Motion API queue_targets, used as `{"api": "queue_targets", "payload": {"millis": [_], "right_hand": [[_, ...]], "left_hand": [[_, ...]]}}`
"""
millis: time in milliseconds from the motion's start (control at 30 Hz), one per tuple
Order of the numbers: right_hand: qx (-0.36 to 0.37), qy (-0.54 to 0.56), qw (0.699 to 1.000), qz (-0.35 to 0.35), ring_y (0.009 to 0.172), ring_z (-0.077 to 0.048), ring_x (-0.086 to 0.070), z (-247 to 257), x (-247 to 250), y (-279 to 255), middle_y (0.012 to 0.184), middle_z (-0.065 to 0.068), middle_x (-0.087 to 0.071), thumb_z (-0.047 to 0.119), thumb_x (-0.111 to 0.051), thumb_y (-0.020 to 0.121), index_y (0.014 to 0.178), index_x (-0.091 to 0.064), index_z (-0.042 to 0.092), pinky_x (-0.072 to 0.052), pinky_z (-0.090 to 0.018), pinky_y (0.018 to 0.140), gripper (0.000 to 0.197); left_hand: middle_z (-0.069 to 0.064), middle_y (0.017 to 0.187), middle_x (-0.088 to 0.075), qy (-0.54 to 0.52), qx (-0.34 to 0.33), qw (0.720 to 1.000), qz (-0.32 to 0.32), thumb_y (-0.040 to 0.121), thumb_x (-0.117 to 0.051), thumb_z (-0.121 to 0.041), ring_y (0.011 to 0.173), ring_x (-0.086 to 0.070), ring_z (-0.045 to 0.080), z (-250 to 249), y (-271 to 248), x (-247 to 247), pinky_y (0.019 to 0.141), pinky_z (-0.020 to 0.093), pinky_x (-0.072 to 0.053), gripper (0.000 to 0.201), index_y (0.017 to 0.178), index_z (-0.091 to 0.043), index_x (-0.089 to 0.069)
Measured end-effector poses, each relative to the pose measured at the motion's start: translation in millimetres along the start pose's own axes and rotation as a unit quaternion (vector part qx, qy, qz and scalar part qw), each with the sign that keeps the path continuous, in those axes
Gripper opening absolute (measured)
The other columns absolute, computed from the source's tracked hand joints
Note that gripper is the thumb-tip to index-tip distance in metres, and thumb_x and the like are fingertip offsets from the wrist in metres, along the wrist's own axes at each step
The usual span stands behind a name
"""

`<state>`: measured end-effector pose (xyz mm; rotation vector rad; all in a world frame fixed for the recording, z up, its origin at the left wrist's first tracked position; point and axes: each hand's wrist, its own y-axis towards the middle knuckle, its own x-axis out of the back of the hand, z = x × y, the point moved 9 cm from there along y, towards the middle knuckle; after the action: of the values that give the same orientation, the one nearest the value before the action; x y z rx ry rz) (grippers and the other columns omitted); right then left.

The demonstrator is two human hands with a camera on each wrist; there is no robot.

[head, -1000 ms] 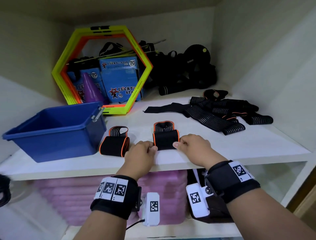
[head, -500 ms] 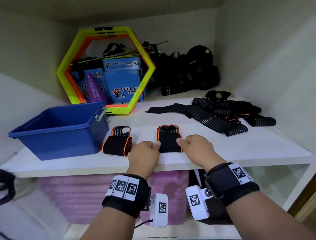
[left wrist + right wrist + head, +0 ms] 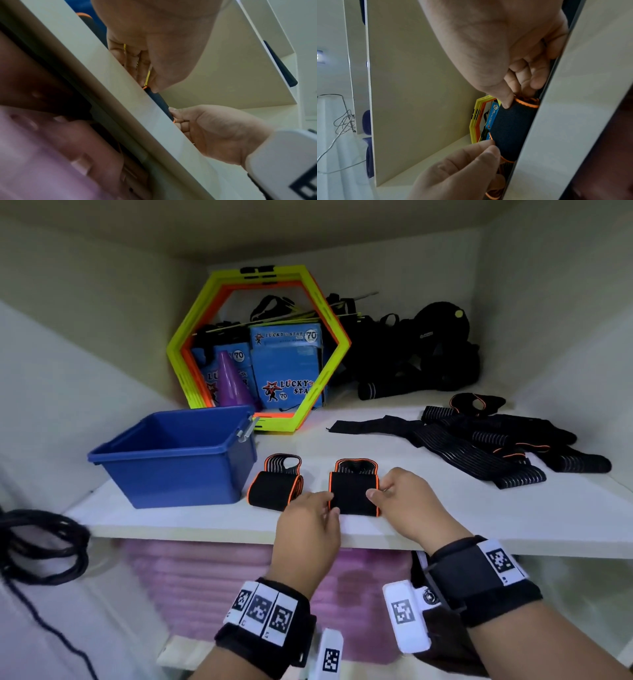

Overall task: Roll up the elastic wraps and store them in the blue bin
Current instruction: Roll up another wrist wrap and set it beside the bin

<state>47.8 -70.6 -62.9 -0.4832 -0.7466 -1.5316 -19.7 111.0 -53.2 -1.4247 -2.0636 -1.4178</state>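
A black wrap with orange edging (image 3: 352, 491) lies rolled near the shelf's front edge. My left hand (image 3: 313, 517) pinches its left end and my right hand (image 3: 394, 491) pinches its right end; the right wrist view shows the wrap (image 3: 513, 128) held between thumb and curled fingers of both hands. A second rolled wrap (image 3: 274, 486) lies just left of it, beside the blue bin (image 3: 161, 460); nothing shows inside the bin. A heap of unrolled black wraps (image 3: 496, 446) lies at the right of the shelf.
At the back stand hexagonal yellow and orange rings (image 3: 260, 347), blue boxes (image 3: 287, 364), a purple cone (image 3: 231, 381) and a heap of black gear (image 3: 418, 354). Pink items (image 3: 212, 577) fill the shelf below. Dark cords (image 3: 37, 542) hang at the left.
Both hands have closed in on the ends of the rolled wrap, and my view has shifted a little to the left.
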Motion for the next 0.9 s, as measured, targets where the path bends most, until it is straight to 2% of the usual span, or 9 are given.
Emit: {"api": "queue_targets", "payload": {"millis": [133, 200, 333, 400, 500, 600, 667, 767, 900], "right_hand": [[0.007, -0.003, 1.000, 0.016, 0.083, -0.026, -0.063, 15.6, -19.7, -0.3, 0.079, 0.001, -0.066, 0.042, -0.064, 0.087, 0.081, -0.057, 0.020, -0.053, -0.042, 0.082, 0.023], [0.011, -0.004, 1.000, 0.021, 0.077, -0.027, -0.062, 22.0, -25.3, -0.3, 0.070, 0.000, -0.064, 0.042, -0.063, 0.086, 0.075, -0.058, 0.018, -0.054, -0.043, 0.080, 0.028], [0.009, -0.006, 1.000, 0.014, 0.072, -0.026, -0.061, 27.4, -26.3, -1.0, 0.063, 0.001, -0.060, 0.044, -0.061, 0.087, 0.069, -0.057, 0.016, -0.055, -0.043, 0.077, 0.034], [0.007, -0.002, 1.000, 0.007, 0.074, -0.025, -0.062, 29.2, -24.2, -2.6, 0.067, -0.002, -0.064, 0.043, -0.062, 0.089, 0.070, -0.059, 0.016, -0.055, -0.042, 0.078, 0.034], [0.004, -0.002, 1.000, 0.004, 0.079, -0.023, -0.064, 32.0, -21.4, -6.1, 0.074, -0.003, -0.068, 0.042, -0.063, 0.091, 0.072, -0.062, 0.016, -0.054, -0.040, 0.079, 0.031], [0.005, -0.002, 1.000, 0.004, 0.082, -0.020, -0.063, 33.0, -17.9, -10.9, 0.079, 0.000, -0.067, 0.040, -0.063, 0.092, 0.076, -0.063, 0.019, -0.053, -0.037, 0.080, 0.027], [0.009, -0.005, 1.000, 0.006, 0.086, -0.017, -0.062, 32.9, -15.1, -14.5, 0.081, 0.008, -0.064, 0.041, -0.063, 0.092, 0.078, -0.062, 0.023, -0.050, -0.033, 0.077, 0.023], [0.005, -0.012, 1.000, -0.004, 0.083, -0.009, -0.054, 31.8, -6.5, -21.6, 0.078, 0.018, -0.052, 0.043, -0.063, 0.092, 0.085, -0.059, 0.023, -0.041, -0.025, 0.067, 0.021], [-0.017, -0.026, 0.999, -0.015, 0.088, -0.015, -0.059, 22.6, 13.8, -28.2, 0.089, 0.006, -0.060, 0.046, -0.064, 0.091, 0.091, -0.061, 0.019, -0.045, -0.029, 0.072, 0.026]], "left_hand": [[0.002, 0.099, -0.066, 0.058, -0.020, 0.997, -0.043, 0.083, -0.059, -0.022, 0.083, -0.057, 0.027, 15.0, -3.1, 30.9, 0.076, 0.041, -0.050, 0.020, 0.099, -0.020, -0.071], [0.000, 0.105, -0.063, 0.083, -0.023, 0.995, -0.058, 0.083, -0.060, -0.020, 0.087, -0.055, 0.026, 21.7, 0.0, 46.2, 0.077, 0.041, -0.049, 0.023, 0.105, -0.022, -0.069], [-0.001, 0.121, -0.061, 0.131, -0.013, 0.991, -0.005, 0.082, -0.055, -0.021, 0.105, -0.059, 0.030, 35.5, 7.0, 46.8, 0.082, 0.044, -0.052, 0.036, 0.118, -0.021, -0.064], [-0.002, 0.126, -0.060, 0.135, -0.012, 0.991, 0.012, 0.083, -0.056, -0.018, 0.113, -0.058, 0.028, 37.7, 7.2, 43.1, 0.083, 0.046, -0.051, 0.038, 0.120, -0.021, -0.063], [-0.004, 0.128, -0.060, 0.129, -0.007, 0.991, 0.018, 0.085, -0.059, -0.015, 0.116, -0.055, 0.026, 39.2, 10.6, 41.3, 0.084, 0.046, -0.048, 0.039, 0.123, -0.025, -0.063], [-0.006, 0.124, -0.059, 0.126, 0.005, 0.992, 0.026, 0.091, -0.057, -0.023, 0.111, -0.054, 0.025, 41.7, 18.4, 42.1, 0.085, 0.044, -0.045, 0.031, 0.121, -0.028, -0.061], [-0.006, 0.120, -0.059, 0.121, 0.006, 0.992, 0.028, 0.092, -0.057, -0.028, 0.108, -0.052, 0.026, 41.4, 24.3, 44.5, 0.085, 0.043, -0.043, 0.025, 0.117, -0.029, -0.062], [-0.003, 0.117, -0.060, 0.110, -0.006, 0.993, 0.031, 0.091, -0.060, -0.029, 0.105, -0.054, 0.028, 35.7, 34.2, 48.3, 0.084, 0.042, -0.041, 0.021, 0.111, -0.027, -0.065], [-0.004, 0.119, -0.060, 0.074, -0.032, 0.995, 0.056, 0.095, -0.056, -0.032, 0.111, -0.055, 0.026, 12.2, 53.9, 49.5, 0.089, 0.043, -0.040, 0.024, 0.116, -0.027, -0.063]]}}
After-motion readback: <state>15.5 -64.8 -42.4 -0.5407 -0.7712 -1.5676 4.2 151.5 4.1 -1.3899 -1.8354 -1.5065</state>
